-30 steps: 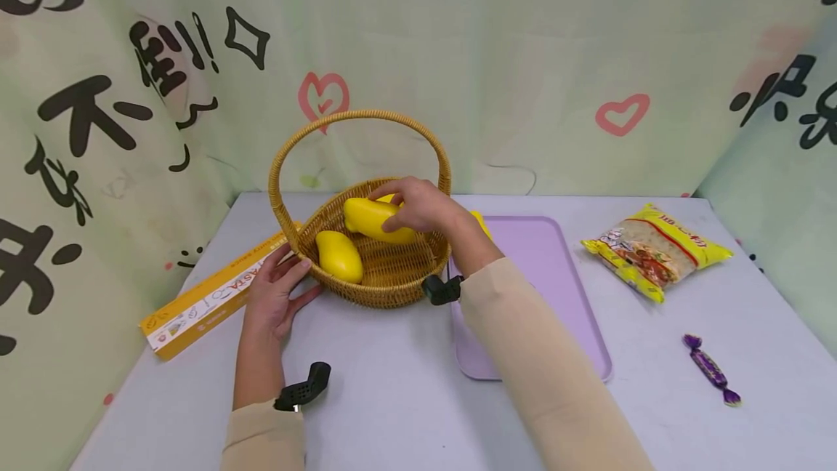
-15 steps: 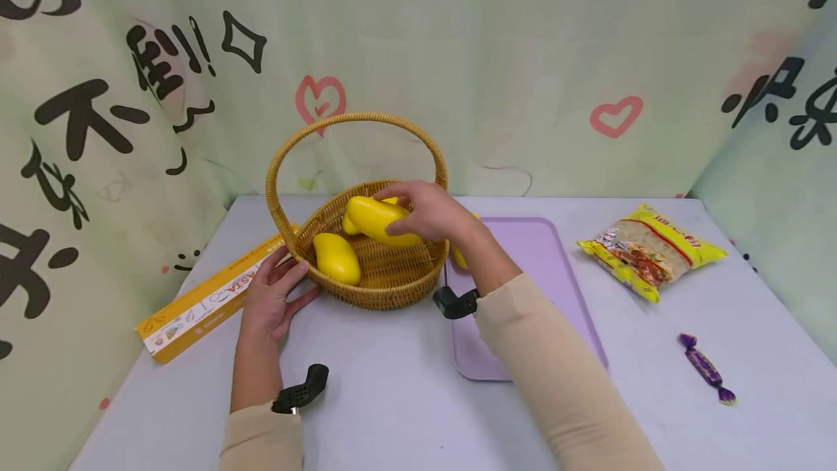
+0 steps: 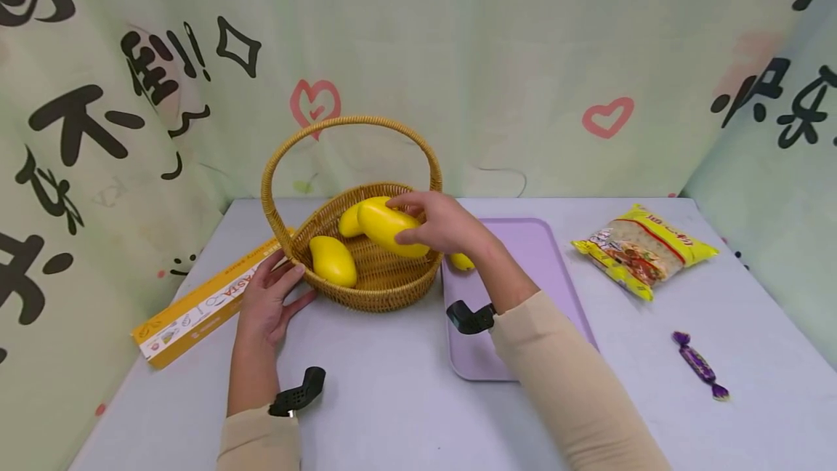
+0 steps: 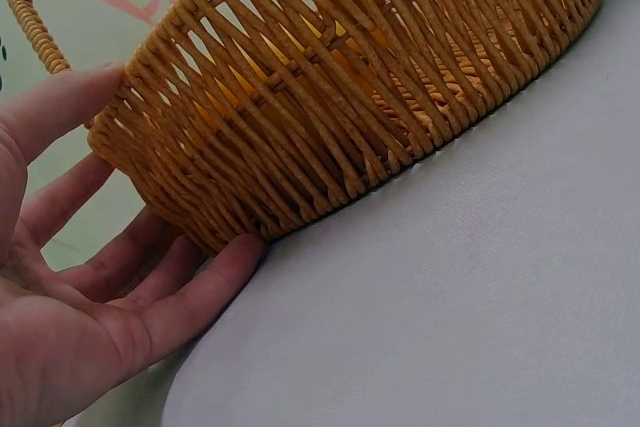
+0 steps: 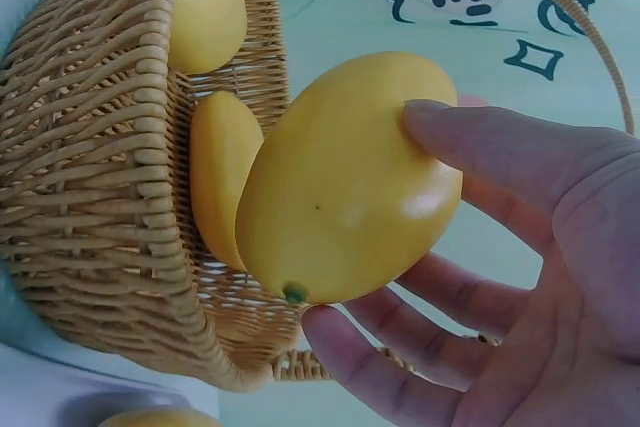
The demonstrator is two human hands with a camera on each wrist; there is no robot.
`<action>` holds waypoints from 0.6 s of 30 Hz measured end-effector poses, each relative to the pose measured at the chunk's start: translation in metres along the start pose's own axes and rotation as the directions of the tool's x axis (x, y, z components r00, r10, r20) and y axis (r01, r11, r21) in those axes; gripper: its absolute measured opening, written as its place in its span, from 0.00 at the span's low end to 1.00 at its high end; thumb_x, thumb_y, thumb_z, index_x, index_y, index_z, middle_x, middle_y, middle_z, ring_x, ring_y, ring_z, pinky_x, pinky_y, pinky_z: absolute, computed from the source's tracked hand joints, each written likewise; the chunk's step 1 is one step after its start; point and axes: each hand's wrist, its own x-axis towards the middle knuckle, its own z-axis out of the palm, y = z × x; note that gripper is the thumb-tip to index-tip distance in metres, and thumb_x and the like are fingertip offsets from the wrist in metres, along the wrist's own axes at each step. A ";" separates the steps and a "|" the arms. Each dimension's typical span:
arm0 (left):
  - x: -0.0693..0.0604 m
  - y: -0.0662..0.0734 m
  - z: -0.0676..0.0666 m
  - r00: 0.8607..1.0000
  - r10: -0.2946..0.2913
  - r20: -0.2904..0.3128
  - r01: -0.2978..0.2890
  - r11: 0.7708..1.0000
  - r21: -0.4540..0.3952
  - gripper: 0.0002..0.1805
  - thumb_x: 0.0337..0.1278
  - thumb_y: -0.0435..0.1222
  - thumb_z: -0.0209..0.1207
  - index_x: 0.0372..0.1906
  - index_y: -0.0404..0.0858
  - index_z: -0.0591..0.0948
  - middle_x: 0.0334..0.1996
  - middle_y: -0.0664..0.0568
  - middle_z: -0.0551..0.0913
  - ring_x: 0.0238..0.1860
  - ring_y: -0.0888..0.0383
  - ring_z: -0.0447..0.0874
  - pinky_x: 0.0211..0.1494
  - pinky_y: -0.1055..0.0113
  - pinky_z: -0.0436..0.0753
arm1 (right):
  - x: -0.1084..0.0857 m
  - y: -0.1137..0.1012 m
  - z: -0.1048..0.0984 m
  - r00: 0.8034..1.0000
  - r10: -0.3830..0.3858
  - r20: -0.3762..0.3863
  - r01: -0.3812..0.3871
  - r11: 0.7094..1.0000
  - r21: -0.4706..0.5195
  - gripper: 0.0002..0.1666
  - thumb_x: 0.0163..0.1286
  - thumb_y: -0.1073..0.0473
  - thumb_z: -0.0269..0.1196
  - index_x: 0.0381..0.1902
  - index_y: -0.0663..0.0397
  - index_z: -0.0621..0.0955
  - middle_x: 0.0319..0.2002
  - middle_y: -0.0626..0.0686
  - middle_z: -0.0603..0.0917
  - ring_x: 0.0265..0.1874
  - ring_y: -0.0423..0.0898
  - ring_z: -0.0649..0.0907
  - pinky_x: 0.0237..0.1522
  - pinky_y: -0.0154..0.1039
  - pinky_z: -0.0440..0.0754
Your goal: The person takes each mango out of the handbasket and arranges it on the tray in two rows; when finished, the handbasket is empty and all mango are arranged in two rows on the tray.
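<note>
My right hand [image 3: 445,224] holds a yellow mango [image 5: 350,177] between thumb and fingers, above the wicker basket [image 3: 373,298] near its right rim. The green stem spot of this mango shows in the right wrist view. Two more yellow mangoes lie inside the basket: one near the front left [image 3: 333,262], the other farther back [image 3: 351,221], partly covered by the held mango. My left hand [image 3: 264,307] grips the basket's left end, thumb at the rim, fingers spread along the outer wall; in the left wrist view, the lowest fingertip meets the basket's base.
A lilac tray [image 3: 484,358] lies right of the basket, with a yellow mango [image 3: 461,262] on it, partly hidden by my right arm. A long pasta box [image 3: 209,304] lies left. Farther right are a yellow food packet [image 3: 644,249] and a purple wrapped candy [image 3: 700,365].
My right hand has moved right with the mango, toward the basket's right rim, uncovering more of the mango behind it. My left hand stays at the basket. The head view has shifted slightly.
</note>
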 end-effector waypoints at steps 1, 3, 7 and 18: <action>0.000 0.000 0.000 1.000 0.000 0.000 0.000 1.000 -0.002 0.37 0.73 0.39 0.62 0.81 0.58 0.62 0.76 0.51 0.65 0.65 0.59 0.75 0.65 0.50 0.82 | -0.002 0.000 -0.001 1.000 -0.002 -0.001 0.002 1.000 0.002 0.34 0.68 0.57 0.71 0.72 0.39 0.77 0.61 0.56 0.81 0.58 0.53 0.79 0.55 0.47 0.83; 0.001 0.000 -0.001 1.000 0.001 -0.001 -0.001 1.000 -0.005 0.37 0.73 0.39 0.62 0.81 0.58 0.62 0.75 0.51 0.65 0.65 0.59 0.75 0.65 0.50 0.83 | -0.005 0.001 -0.002 1.000 -0.006 -0.001 0.006 1.000 0.005 0.34 0.68 0.57 0.71 0.71 0.39 0.77 0.60 0.56 0.81 0.58 0.54 0.79 0.56 0.47 0.83; 0.001 0.000 -0.001 1.000 0.002 -0.001 -0.002 1.000 -0.006 0.37 0.72 0.39 0.63 0.80 0.58 0.62 0.73 0.52 0.67 0.64 0.59 0.75 0.64 0.51 0.84 | -0.013 0.004 -0.005 1.000 -0.015 -0.009 0.015 1.000 0.000 0.34 0.68 0.57 0.71 0.71 0.39 0.77 0.60 0.56 0.82 0.58 0.54 0.80 0.56 0.48 0.82; 0.000 -0.001 -0.001 1.000 -0.008 0.001 0.008 1.000 0.000 0.39 0.71 0.41 0.64 0.81 0.60 0.62 0.76 0.51 0.64 0.64 0.60 0.75 0.65 0.51 0.82 | -0.032 0.014 -0.014 0.999 -0.026 -0.027 0.027 0.999 0.034 0.33 0.67 0.57 0.71 0.70 0.39 0.79 0.59 0.55 0.82 0.52 0.56 0.83 0.50 0.46 0.84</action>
